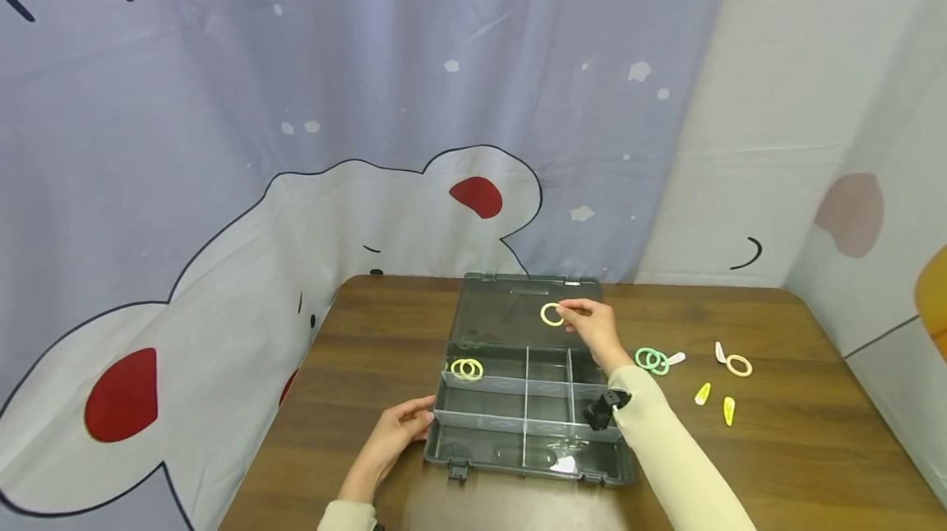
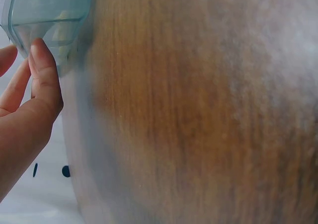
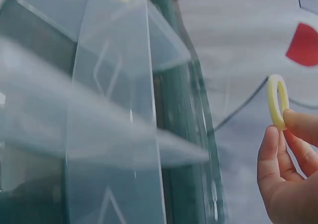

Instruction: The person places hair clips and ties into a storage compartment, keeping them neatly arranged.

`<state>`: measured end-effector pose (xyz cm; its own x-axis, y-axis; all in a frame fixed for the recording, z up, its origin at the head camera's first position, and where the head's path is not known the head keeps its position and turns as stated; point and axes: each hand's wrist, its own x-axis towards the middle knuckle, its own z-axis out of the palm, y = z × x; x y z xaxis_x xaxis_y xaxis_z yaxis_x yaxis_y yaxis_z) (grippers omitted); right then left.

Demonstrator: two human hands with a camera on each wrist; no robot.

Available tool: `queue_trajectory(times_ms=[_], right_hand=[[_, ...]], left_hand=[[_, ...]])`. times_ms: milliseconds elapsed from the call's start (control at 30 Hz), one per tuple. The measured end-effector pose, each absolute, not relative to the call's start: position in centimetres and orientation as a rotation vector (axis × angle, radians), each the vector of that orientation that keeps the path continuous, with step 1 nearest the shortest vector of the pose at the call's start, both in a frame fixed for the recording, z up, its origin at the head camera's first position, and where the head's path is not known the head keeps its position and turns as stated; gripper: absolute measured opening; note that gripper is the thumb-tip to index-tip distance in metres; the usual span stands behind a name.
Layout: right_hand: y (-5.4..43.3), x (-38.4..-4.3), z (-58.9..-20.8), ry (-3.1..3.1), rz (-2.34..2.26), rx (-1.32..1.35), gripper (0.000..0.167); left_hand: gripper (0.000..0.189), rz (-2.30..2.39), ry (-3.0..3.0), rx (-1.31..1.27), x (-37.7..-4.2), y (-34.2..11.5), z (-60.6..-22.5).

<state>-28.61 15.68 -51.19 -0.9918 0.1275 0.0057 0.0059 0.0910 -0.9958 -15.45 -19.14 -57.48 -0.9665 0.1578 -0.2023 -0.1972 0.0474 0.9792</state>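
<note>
Pale right sleeve (image 1: 681, 457) nearest me | right hand (image 1: 594, 327) pinches one pale-yellow hair tie (image 3: 273, 102) mid-air between thumb and fingertips | left hand (image 1: 395, 435), fingers loosely bent, touches open divided box (image 1: 484, 402) | back-left compartment (image 1: 505, 361): two yellow hair ties (image 1: 473, 362) | table (image 1: 385, 334), right: two green ties (image 1: 656, 353), one peach tie (image 1: 738, 374), two yellow snap clips (image 1: 702, 394), two white clips (image 1: 676, 358)

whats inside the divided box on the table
Two yellow rings overlap in the back left compartment of the box. The right sleeve and black wrist device hide parts of the right-hand compartments; what lies there cannot be seen.
</note>
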Motion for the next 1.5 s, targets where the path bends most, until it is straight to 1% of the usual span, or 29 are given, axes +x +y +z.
queue_trajectory(times_ms=[267,567,767,1067,1500], right_hand=[[11.8,-28.2,-51.3,-2.241,2.149,-0.077,0.027],[8.0,-27.4,-51.9,-2.254,2.227,-0.057,0.017],[6.0,-27.0,-52.5,-2.318,2.188,0.018,0.013],[4.5,-25.9,-52.9,-2.456,2.105,0.125,0.012],[3.9,-25.7,-54.5,-2.568,2.033,0.156,0.012]], left_hand=[[0.045,2.008,2.066,-0.038,-15.5,-19.1,-57.6],[0.044,2.007,2.077,-0.053,-15.5,-19.1,-57.5],[0.044,2.009,2.084,-0.055,-15.6,-19.0,-57.3],[0.043,2.001,2.094,-0.057,-15.4,-19.0,-57.3],[0.042,2.007,2.113,-0.077,-15.4,-18.9,-57.4]])
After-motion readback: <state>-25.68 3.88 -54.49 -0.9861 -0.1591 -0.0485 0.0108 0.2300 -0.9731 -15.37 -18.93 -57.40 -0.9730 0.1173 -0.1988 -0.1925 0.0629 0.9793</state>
